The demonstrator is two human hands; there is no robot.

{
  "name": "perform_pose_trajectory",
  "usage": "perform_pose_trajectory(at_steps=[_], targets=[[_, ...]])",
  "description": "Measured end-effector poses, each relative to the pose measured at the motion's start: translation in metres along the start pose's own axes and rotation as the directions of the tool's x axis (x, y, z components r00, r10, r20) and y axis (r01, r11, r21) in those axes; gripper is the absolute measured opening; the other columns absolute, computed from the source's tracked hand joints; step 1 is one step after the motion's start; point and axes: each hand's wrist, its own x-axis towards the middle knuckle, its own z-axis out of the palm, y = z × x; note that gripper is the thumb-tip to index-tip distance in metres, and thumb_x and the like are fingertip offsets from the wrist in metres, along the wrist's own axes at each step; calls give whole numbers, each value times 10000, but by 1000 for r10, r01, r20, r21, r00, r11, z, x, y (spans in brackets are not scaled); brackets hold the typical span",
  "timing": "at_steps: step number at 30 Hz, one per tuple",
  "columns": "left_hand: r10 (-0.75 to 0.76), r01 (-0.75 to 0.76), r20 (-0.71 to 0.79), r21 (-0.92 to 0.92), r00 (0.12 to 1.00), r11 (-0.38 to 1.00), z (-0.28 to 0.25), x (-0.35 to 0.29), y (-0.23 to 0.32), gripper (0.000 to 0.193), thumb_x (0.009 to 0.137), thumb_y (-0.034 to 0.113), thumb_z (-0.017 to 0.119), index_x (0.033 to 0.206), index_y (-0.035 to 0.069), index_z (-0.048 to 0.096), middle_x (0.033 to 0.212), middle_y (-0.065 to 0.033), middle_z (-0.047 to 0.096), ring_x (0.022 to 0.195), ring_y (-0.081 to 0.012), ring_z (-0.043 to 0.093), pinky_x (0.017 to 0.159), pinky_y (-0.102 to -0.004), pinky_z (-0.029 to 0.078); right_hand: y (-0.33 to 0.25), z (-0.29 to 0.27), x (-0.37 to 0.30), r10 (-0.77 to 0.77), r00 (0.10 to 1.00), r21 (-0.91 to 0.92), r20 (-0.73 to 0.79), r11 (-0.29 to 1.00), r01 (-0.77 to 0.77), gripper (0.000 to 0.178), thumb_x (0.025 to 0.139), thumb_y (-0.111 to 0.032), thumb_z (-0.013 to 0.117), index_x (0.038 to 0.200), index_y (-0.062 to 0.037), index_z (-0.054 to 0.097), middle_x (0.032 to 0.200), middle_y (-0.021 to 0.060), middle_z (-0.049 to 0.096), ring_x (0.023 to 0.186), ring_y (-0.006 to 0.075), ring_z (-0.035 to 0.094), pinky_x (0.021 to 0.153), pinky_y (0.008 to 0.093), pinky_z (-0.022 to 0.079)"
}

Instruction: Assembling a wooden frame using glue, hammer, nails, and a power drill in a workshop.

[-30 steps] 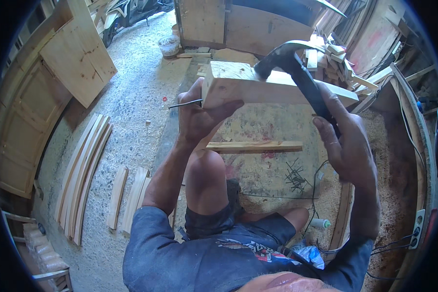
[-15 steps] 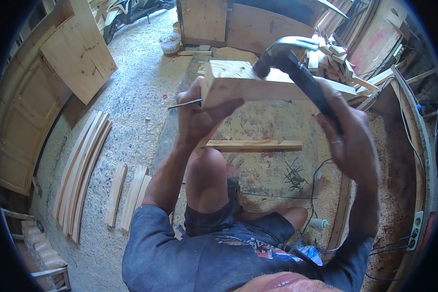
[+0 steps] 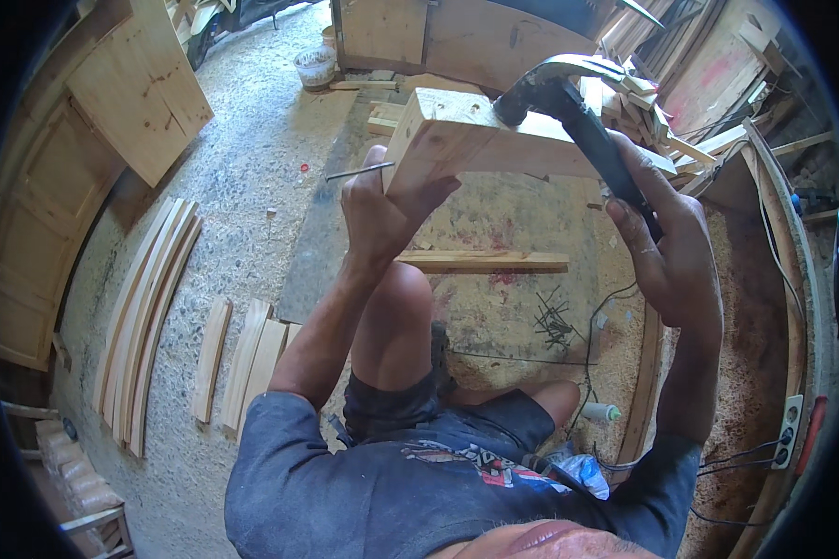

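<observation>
A thick pale wooden beam (image 3: 452,140) is raised in front of me, its near end at the left and its length running off to the right. My left hand (image 3: 382,214) grips that end from below, thumb and fingers around it. A long nail (image 3: 359,171) juts leftward beside the beam's end, above my left wrist; whether it is fixed in the wood or pinched by the hand I cannot tell. My right hand (image 3: 671,247) is wrapped around the dark handle of a claw hammer (image 3: 592,140). The hammer's striking face is at the beam's top side, touching or just above it.
Loose nails (image 3: 555,321) lie in a pile on the floor board, near another wooden strip (image 3: 494,261). Cut strips (image 3: 149,326) and short pieces (image 3: 212,359) lie at the left. A bucket (image 3: 315,69) stands ahead; a power strip (image 3: 789,431) with cables is at the right.
The view has shifted slightly. The beam's end has turned a little, showing more of its end face and the nail. The hammer stays over the beam's top side, in the same grip.
</observation>
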Motion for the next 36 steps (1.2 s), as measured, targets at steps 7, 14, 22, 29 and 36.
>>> perform_pose_trajectory(at_steps=[7, 14, 22, 29, 36], targets=[[88, -101, 92, 150, 992, 984, 20, 22, 16, 766, 673, 624, 908, 936, -62, 691, 725, -186, 735, 632, -308, 750, 615, -414, 597, 16, 0, -24, 152, 987, -22, -52, 988, -153, 525, 996, -91, 625, 1499, -37, 489, 1219, 288, 688, 1191, 332, 686, 977, 425, 507], [199, -419, 508, 365, 838, 832, 45, 48, 29, 903, 633, 854, 765, 850, -21, 706, 646, -159, 701, 566, -288, 716, 579, -423, 591, 81, 21, -91, 641, 758, 238, 121, 722, -649, 518, 1014, -132, 609, 1513, -61, 490, 984, 189, 744, 740, 161, 657, 692, 359, 540], [65, -660, 852, 352, 519, 664, 94, 43, -34, 815, 684, 821, 751, 847, 23, 741, 659, -165, 702, 611, -320, 713, 649, -450, 583, 156, 128, -171, 210, 970, -107, -121, 969, -223, 540, 937, -69, 671, 1465, -125, 573, 832, 129, 648, 646, 243, 650, 602, 388, 524], [95, -590, 801, 349, 591, 728, 129, 27, -42, 857, 663, 850, 744, 813, 7, 771, 651, -171, 708, 612, -310, 735, 608, -431, 599, 199, 176, -195, -91, 994, -339, 56, 935, 105, 726, 746, 28, 691, 1431, -201, 624, 807, 31, 574, 613, 198, 594, 562, 373, 512], [62, -622, 852, 328, 520, 711, 140, 17, -44, 823, 691, 808, 764, 878, 7, 733, 658, -165, 703, 627, -300, 732, 645, -413, 604, 230, 156, -190, -184, 981, -335, -61, 930, 154, 676, 774, 22, 683, 1412, -197, 640, 811, 21, 581, 620, 184, 592, 564, 355, 519]])
